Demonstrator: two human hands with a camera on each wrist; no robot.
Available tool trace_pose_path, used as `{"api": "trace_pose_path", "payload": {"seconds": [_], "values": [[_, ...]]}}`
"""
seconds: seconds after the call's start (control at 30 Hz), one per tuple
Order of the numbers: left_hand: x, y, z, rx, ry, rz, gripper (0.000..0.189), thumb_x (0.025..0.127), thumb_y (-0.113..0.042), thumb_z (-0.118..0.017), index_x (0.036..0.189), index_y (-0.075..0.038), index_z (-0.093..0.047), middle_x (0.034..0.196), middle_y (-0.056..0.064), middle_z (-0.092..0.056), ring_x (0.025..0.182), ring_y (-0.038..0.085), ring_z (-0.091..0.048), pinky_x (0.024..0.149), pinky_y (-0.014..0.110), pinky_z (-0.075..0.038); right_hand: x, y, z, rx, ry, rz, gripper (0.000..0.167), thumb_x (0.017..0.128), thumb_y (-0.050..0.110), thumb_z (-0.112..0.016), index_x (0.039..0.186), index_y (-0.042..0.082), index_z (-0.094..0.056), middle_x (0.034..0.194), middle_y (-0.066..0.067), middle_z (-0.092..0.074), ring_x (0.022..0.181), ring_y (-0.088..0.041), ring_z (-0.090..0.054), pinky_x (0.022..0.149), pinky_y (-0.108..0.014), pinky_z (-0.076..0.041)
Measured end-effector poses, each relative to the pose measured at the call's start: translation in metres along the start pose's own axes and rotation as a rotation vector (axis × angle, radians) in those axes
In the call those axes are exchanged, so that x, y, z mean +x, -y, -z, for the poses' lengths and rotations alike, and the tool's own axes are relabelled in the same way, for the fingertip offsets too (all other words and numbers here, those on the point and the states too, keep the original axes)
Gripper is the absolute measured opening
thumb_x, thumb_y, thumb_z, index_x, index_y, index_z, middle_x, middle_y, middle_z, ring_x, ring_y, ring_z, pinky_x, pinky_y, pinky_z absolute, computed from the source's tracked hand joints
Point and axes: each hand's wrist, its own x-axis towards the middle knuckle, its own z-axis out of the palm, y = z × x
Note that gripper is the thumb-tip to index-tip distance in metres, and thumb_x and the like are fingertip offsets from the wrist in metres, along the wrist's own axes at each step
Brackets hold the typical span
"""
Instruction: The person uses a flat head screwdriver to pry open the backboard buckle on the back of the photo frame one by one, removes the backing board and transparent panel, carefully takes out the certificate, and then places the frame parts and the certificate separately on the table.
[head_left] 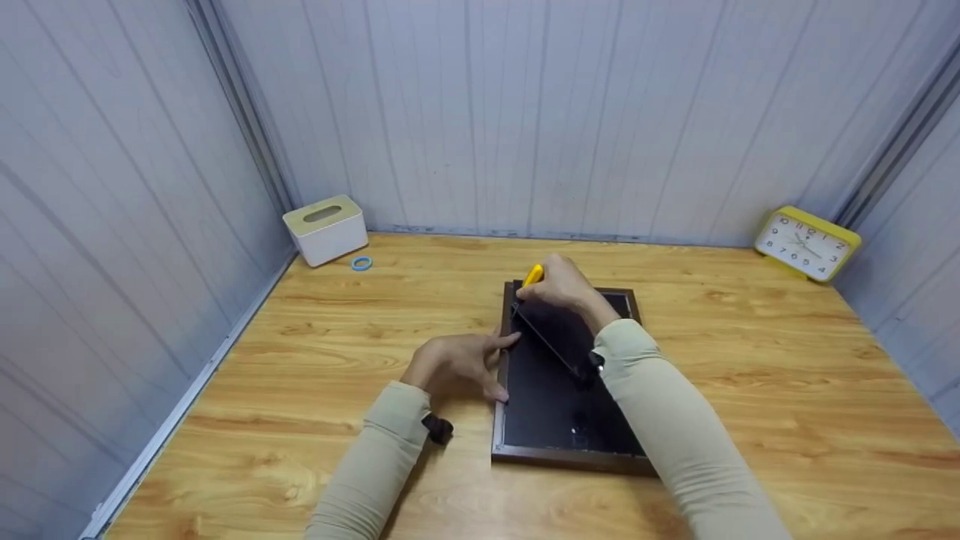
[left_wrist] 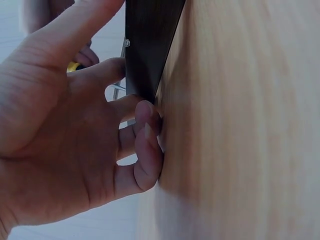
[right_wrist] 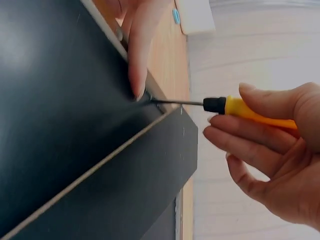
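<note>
A dark picture frame [head_left: 570,459] lies face down on the table, its black backing [head_left: 544,416] upward. My right hand [head_left: 562,283] grips a screwdriver [right_wrist: 260,114] by its yellow handle near the frame's far left corner. In the right wrist view, the thin shaft reaches the inner edge of the frame; what its tip touches is too small to tell. My left hand [head_left: 465,356] rests against the frame's left side, thumb and index finger over the edge, the other fingers bent beside it at the tabletop. A black flap [right_wrist: 150,160] stands slanted from the backing.
A white tissue box [head_left: 330,232] with a wooden lid stands at the back left, a small blue ring [head_left: 361,263] next to it. A yellow clock [head_left: 808,244] sits in the back right corner. Ribbed light walls [head_left: 480,112] enclose the wooden table [head_left: 315,360].
</note>
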Motion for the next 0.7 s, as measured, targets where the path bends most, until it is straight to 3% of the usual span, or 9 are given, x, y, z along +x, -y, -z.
{"api": "trace_pose_path", "payload": {"seconds": [0.17, 0.27, 0.43, 0.57, 0.7], "values": [[0.001, 0.000, 0.000, -0.013, 0.003, 0.000, 0.116, 0.070, -0.037, -0.091, 0.160, -0.035, -0.018, 0.166, 0.016, -0.002, 0.150, 0.028, -0.009, 0.120, 0.043, -0.014, -0.001, -0.004, 0.000, 0.085, -0.029, -0.081, 0.012, 0.082, 0.010, -0.079, 0.081, 0.000, -0.071, 0.073, -0.008, -0.067, 0.061, -0.015, -0.061, 0.054, -0.024, -0.048], [0.001, 0.000, 0.000, -0.051, 0.003, 0.010, 0.117, 0.069, -0.034, -0.091, 0.160, -0.036, -0.019, 0.166, 0.015, -0.004, 0.150, 0.027, -0.008, 0.120, 0.043, -0.013, -0.005, -0.017, 0.001, 0.193, -0.043, -0.156, 0.014, 0.083, 0.008, -0.080, 0.088, -0.001, -0.072, 0.080, -0.010, -0.067, 0.068, -0.017, -0.065, 0.061, -0.026, -0.052], [0.000, 0.001, 0.000, -0.078, 0.015, 0.013, 0.118, 0.068, -0.033, -0.092, 0.160, -0.036, -0.018, 0.166, 0.013, -0.006, 0.151, 0.027, -0.008, 0.120, 0.044, -0.013, -0.013, -0.046, 0.001, 0.429, -0.016, -0.213, 0.027, 0.084, 0.007, -0.081, 0.107, -0.006, -0.073, 0.092, -0.012, -0.074, 0.083, -0.021, -0.072, 0.077, -0.031, -0.058], [0.001, 0.001, 0.002, 0.021, 0.012, 0.001, 0.116, 0.070, -0.043, -0.090, 0.161, -0.034, -0.018, 0.166, 0.012, -0.006, 0.150, 0.025, -0.010, 0.120, 0.043, -0.017, -0.021, -0.064, -0.001, 0.565, 0.045, -0.263, 0.036, 0.086, 0.005, -0.079, 0.118, -0.008, -0.069, 0.101, -0.016, -0.074, 0.096, -0.027, -0.072, 0.088, -0.038, -0.056], [0.002, 0.001, 0.000, 0.074, 0.005, -0.001, 0.115, 0.070, -0.048, -0.088, 0.161, -0.035, -0.019, 0.166, 0.012, -0.009, 0.150, 0.024, -0.012, 0.120, 0.042, -0.019, -0.026, -0.071, -0.001, 0.574, 0.076, -0.282, 0.037, 0.088, 0.006, -0.077, 0.120, -0.008, -0.068, 0.107, -0.018, -0.073, 0.102, -0.029, -0.070, 0.092, -0.040, -0.055]]}}
